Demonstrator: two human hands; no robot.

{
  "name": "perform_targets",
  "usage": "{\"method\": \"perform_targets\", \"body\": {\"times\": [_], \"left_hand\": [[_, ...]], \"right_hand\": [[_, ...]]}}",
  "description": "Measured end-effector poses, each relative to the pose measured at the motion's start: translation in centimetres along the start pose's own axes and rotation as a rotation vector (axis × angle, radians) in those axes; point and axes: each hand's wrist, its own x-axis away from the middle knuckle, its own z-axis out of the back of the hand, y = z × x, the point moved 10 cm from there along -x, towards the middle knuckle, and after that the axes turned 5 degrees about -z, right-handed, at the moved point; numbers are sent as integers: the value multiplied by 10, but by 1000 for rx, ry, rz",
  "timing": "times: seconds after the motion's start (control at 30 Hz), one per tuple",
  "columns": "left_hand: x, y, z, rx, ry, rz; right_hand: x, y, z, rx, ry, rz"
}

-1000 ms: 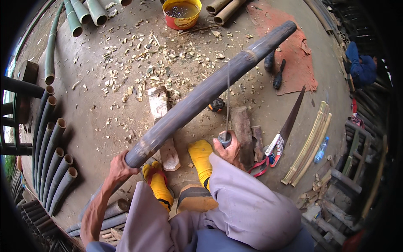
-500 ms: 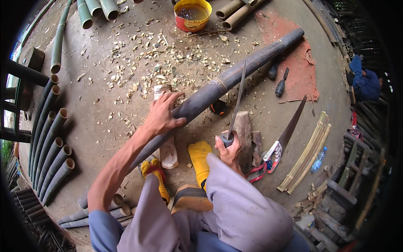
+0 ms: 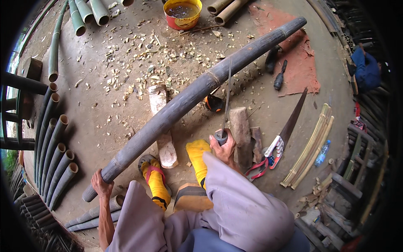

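Observation:
A long dark bamboo pole point(image 3: 168, 115) slants across the middle, its near end at lower left and its far end at upper right. My left hand point(image 3: 102, 183) is wrapped round the pole close to the near end. In my right hand point(image 3: 224, 149) is the handle of a long-bladed knife point(image 3: 227, 105). The blade points up and away, seen nearly edge-on, and its upper part crosses in front of the pole. Below the pole a pale wooden block point(image 3: 167, 149) lies on the ground, partly covered by it.
A handsaw point(image 3: 289, 122) and bamboo strips point(image 3: 308, 147) lie at right. A bucket point(image 3: 167, 19) of murky liquid stands at the far side. Wood chips litter the ground; bamboo poles point(image 3: 50, 147) line the left. Another person point(image 3: 365, 69) sits at far right.
My left hand has slid from the pole's middle down to its near end. The pole's near part has swung up into view. The knife is now more upright.

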Motion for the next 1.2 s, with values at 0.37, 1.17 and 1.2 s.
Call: {"method": "perform_targets", "body": {"times": [0.37, 1.17, 1.2], "left_hand": [[-76, 144, 25, 458, -683, -68], [-74, 143, 16, 180, -199, -256], [-66, 126, 9, 208, -206, -210]], "right_hand": [[2, -15, 11, 29, 2, -13], [-22, -27, -48, -30, -452, -273], [-29, -17, -48, -81, -462, -341]]}}
